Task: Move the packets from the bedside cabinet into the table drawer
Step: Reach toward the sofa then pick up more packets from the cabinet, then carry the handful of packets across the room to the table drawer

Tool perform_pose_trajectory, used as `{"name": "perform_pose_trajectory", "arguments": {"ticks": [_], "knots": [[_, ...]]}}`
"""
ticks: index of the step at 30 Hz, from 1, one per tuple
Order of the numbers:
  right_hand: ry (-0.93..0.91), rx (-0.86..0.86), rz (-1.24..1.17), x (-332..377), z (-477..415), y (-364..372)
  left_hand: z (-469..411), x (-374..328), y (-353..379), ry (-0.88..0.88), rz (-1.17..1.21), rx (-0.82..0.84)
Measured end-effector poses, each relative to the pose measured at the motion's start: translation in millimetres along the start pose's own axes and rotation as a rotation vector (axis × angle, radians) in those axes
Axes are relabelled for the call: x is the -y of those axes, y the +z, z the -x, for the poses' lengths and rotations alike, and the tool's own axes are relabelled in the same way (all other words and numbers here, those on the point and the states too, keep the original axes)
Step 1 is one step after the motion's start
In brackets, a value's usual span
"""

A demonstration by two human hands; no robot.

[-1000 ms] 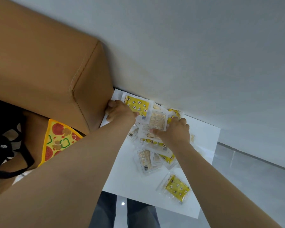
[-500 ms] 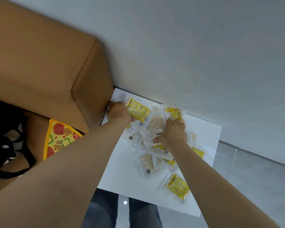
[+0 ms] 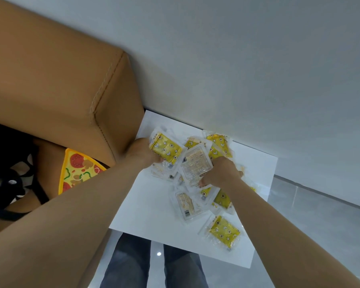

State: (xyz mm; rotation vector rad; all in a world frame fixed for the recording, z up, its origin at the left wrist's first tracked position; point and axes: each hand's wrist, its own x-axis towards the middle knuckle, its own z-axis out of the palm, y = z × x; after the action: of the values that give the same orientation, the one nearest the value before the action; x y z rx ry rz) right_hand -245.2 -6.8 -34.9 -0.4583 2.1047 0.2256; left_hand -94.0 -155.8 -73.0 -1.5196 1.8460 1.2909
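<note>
Yellow packets (image 3: 165, 149) gripped in both curled hands (image 3: 142, 155) (image 3: 222, 173).

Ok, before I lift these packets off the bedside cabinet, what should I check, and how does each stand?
1. Left hand grips the yellow packet: ok.
2. Right hand grips the pale packet: ok.
3. Every packet gathered: not ok; the front packet and others lie loose on the cabinet top.
4. Table drawer open and reachable: cannot tell, out of view.
</note>
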Motion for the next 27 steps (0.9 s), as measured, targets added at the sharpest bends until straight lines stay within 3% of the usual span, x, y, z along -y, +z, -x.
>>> {"name": "perform_pose_trajectory", "arguments": {"ticks": [7, 14, 27], "knots": [[-0.055, 0.013, -0.313, -22, 14, -3, 10, 5, 2, -0.032, 0.119, 0.012], [-0.030, -0.116, -0.593, -56, 33, -9, 25, -7, 26, -0.066, 0.081, -0.054], [-0.034, -0.265, -0.773, -85, 78, -22, 80, -17, 6, 0.055, 0.013, -0.189]]}}
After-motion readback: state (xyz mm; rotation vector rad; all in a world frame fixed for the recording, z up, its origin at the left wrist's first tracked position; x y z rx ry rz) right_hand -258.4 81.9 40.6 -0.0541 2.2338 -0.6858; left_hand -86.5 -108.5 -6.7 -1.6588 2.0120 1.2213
